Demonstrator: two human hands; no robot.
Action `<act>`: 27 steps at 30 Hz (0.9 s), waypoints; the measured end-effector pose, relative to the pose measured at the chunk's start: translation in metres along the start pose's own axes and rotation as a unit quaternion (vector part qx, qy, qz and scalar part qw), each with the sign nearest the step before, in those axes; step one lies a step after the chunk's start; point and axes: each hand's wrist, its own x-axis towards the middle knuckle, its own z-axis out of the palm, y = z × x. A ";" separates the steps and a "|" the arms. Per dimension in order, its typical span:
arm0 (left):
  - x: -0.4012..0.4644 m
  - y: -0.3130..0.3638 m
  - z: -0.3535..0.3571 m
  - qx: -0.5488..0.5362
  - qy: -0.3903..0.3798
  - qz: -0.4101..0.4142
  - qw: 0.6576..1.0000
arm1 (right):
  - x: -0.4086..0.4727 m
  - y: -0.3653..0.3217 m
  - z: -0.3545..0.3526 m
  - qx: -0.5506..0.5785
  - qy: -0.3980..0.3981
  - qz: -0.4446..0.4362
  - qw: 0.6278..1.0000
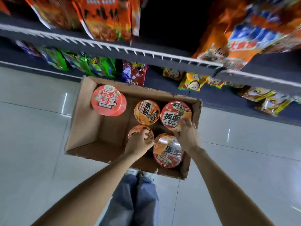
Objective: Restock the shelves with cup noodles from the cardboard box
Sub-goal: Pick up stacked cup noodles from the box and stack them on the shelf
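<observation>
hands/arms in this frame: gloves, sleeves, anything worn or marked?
Both forearms are bare right to the frame's bottom edge, with no sleeve showing. The left hand and right hand wear no gloves. No watch, ring, band or marking shows on either wrist or on the fingers, though the frame is slightly blurred.

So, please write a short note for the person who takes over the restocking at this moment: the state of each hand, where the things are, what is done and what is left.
Left hand: fingers curled over the lid of the near-left cup in the cardboard box, gripping it.
Right hand: fingers spread, between the far-right cup and the near-right cup; no clear grip yet.
The box stands on the floor before the shelves. It holds five cups: also a middle cup and a pink cup at the far-left corner.
Done: nothing visibly lifted out.
Left: move all five cups to the shelves.
</observation>
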 end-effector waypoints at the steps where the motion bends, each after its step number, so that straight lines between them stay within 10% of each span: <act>1: 0.015 -0.009 0.016 0.006 -0.008 -0.003 1.000 | 0.018 0.005 0.009 -0.019 -0.006 0.003 1.000; 13: 0.109 -0.039 0.125 -0.028 -0.189 0.009 0.981 | 0.128 0.042 0.049 -0.100 -0.033 0.092 0.990; 19: 0.086 -0.057 0.106 -0.090 -0.132 -0.009 0.987 | 0.114 0.028 0.063 0.175 -0.023 0.108 0.978; 27: 0.051 -0.105 0.030 -0.072 -0.020 -0.072 0.995 | 0.095 0.016 0.056 0.196 0.052 0.135 0.970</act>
